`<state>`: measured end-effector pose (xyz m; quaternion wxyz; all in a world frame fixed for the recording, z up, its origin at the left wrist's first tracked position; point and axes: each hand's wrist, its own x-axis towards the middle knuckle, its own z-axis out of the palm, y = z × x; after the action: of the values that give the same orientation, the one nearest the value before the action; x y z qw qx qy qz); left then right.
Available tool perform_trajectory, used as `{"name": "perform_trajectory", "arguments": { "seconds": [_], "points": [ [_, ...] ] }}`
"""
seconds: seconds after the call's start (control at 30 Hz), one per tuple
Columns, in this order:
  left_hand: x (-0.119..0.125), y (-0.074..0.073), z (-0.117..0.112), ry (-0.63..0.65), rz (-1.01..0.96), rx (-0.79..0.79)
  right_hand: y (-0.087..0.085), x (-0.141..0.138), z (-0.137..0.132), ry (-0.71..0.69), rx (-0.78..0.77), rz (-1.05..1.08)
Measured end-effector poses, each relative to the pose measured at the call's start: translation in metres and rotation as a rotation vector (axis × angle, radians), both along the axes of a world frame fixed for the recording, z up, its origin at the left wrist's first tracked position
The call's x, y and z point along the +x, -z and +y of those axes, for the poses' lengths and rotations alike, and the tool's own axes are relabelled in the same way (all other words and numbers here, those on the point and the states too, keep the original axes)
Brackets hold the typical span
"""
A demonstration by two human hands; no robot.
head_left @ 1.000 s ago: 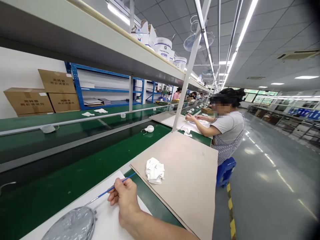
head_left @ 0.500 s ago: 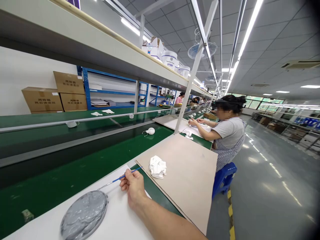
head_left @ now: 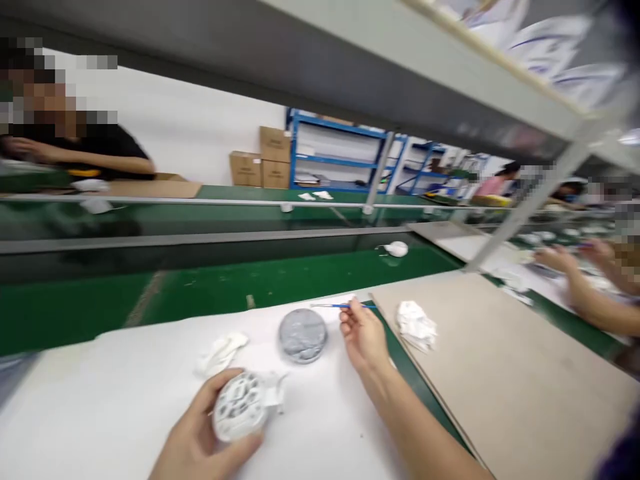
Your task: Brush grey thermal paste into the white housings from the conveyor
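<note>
Nearest us, our left hand [head_left: 200,437] grips a white disc [head_left: 240,408], thumb and fingers about its rim, its pitted face (a little blurred) towards us and a tab [head_left: 275,390] jutting from its right side. We hold it over the white sheet [head_left: 125,400]. Just beyond lies a crumpled rag [head_left: 223,353], with a round dish of grey paste [head_left: 303,335] to its right. Our right hand [head_left: 367,337] pinches a blue stick [head_left: 336,306], its pale tip near the dish's far edge. A white wad [head_left: 416,325] rests on the tan board [head_left: 505,367] to the right. Farther off, we see a white bulb [head_left: 397,249] on the green belt [head_left: 225,283], then boxes [head_left: 263,160] beside a blue rack [head_left: 335,160].
</note>
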<state>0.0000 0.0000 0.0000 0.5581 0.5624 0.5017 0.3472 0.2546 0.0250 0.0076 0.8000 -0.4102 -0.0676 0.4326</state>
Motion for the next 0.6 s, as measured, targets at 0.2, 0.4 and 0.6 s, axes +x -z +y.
{"name": "perform_trajectory", "arguments": {
  "seconds": [0.2,0.4,0.6],
  "points": [
    [0.013,-0.020,-0.014,0.060,-0.022,-0.133,-0.003,-0.027,-0.022,-0.141,0.031,-0.056],
    [0.010,-0.019,-0.013,0.159,0.020,-0.083,-0.002,-0.054,-0.048,-0.228,-0.002,-0.207],
    [0.008,-0.015,-0.013,0.202,0.034,-0.040,0.003,-0.067,-0.064,-0.244,-0.012,-0.488]
  ]
}}
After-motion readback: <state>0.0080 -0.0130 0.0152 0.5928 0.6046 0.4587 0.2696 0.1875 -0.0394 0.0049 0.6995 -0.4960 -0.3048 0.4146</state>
